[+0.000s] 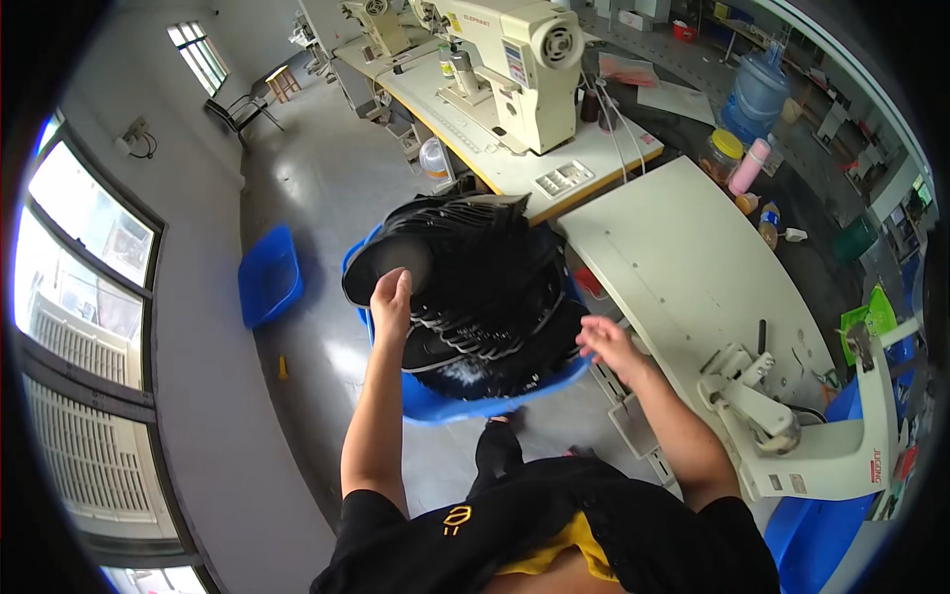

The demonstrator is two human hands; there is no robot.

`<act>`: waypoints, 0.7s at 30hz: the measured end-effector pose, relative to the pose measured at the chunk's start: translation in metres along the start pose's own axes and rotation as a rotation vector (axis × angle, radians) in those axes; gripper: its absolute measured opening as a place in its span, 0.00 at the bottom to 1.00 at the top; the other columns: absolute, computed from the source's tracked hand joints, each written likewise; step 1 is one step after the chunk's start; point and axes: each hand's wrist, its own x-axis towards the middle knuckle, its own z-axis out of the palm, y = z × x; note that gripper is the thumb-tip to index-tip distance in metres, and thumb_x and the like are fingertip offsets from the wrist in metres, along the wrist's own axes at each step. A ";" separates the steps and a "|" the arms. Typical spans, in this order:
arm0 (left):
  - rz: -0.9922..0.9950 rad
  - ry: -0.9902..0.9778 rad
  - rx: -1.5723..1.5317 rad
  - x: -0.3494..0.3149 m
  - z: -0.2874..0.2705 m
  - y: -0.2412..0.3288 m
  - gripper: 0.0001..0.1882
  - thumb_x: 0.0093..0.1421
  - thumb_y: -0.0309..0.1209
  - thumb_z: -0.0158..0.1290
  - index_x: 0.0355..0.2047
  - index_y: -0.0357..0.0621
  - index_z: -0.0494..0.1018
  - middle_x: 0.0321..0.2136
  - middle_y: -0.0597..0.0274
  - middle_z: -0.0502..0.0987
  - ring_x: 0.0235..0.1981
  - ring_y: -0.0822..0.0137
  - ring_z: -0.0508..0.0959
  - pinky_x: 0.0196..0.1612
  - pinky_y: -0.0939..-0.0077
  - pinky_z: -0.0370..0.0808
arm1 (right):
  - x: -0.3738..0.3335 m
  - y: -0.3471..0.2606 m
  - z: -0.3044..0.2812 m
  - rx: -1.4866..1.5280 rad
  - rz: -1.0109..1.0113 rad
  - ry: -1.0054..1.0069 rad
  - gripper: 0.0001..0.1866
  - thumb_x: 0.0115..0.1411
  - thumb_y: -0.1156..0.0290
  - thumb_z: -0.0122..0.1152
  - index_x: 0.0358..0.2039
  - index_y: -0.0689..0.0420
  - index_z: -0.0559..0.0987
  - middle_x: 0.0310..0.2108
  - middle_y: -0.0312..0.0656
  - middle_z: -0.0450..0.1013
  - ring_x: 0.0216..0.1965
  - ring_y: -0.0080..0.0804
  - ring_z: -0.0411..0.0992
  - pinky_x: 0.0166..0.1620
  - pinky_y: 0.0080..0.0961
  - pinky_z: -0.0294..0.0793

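Observation:
A deep stack of flat black pieces (485, 267) with rounded ends fills a blue basin (460, 409) in front of me. I cannot make out what the pieces are; they look like fabric or leather. At the stack's left side my left hand (392, 302) grips the edge of a rounded black piece (362, 278) bearing a smooth grey patch, its thumb on top and other fingers mostly hidden. My right hand (611, 348) hovers by the basin's right rim, fingers slightly bent and apart, with nothing in it.
A cream sewing machine (539, 74) stands on the table ahead. Close on my right are a pale worktop (683, 252) and a second sewing machine (826, 450). A water bottle (754, 99) stands beyond. Another blue basin (270, 277) rests on the floor at left.

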 end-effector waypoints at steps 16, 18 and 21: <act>-0.387 -0.447 0.107 0.129 0.048 -0.085 0.31 0.57 0.51 0.45 0.38 0.27 0.72 0.37 0.43 0.75 0.41 0.54 0.74 0.46 0.68 0.67 | 0.280 -0.103 0.099 0.591 -0.234 0.382 0.24 0.50 0.71 0.55 0.49 0.60 0.67 0.43 0.40 0.70 0.46 0.28 0.65 0.51 0.25 0.62; -0.481 -0.469 -0.219 0.128 0.043 -0.096 0.25 0.56 0.43 0.49 0.40 0.29 0.71 0.39 0.50 0.75 0.42 0.60 0.73 0.47 0.71 0.67 | 0.258 -0.108 0.108 0.494 -0.301 0.283 0.26 0.49 0.73 0.56 0.51 0.59 0.65 0.45 0.37 0.68 0.46 0.26 0.64 0.50 0.25 0.63; -0.502 -0.470 -0.440 0.121 0.040 -0.081 0.20 0.54 0.33 0.51 0.43 0.29 0.70 0.39 0.56 0.75 0.42 0.63 0.73 0.49 0.72 0.67 | 0.210 -0.130 0.124 0.443 -0.374 0.245 0.28 0.48 0.73 0.61 0.50 0.58 0.63 0.41 0.34 0.66 0.40 0.19 0.64 0.46 0.20 0.66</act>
